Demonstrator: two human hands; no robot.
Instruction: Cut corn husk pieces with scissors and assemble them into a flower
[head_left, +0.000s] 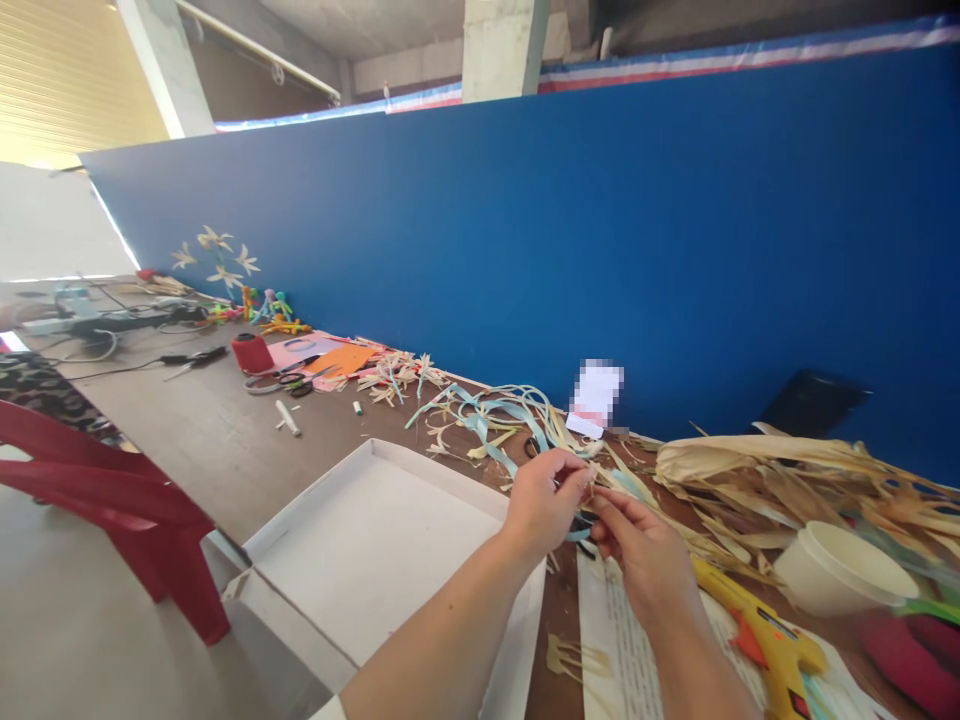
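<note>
My left hand (546, 500) and my right hand (641, 545) meet above the table, beyond the right side of the open white box (420, 515). Thumb and fingers are pinched on both, tips nearly touching. Whatever lies between them is small and pale, too hidden to name. Just beyond spreads a tangle of light blue and cream strips (517, 408). Something dark and a bit of blue strip show beneath my fingers. A printed sheet (611, 630) lies under my right forearm, with a yellow glue gun (765, 630) to its right.
Dried husks (757, 460) and a cream cup (840, 570) occupy the right. Farther left are scissors (300, 383), a red thread spool (252, 354), coloured paper (337, 360) and husk flowers (217, 258). A blue partition (480, 240) borders the table; a red chair (112, 490) stands left.
</note>
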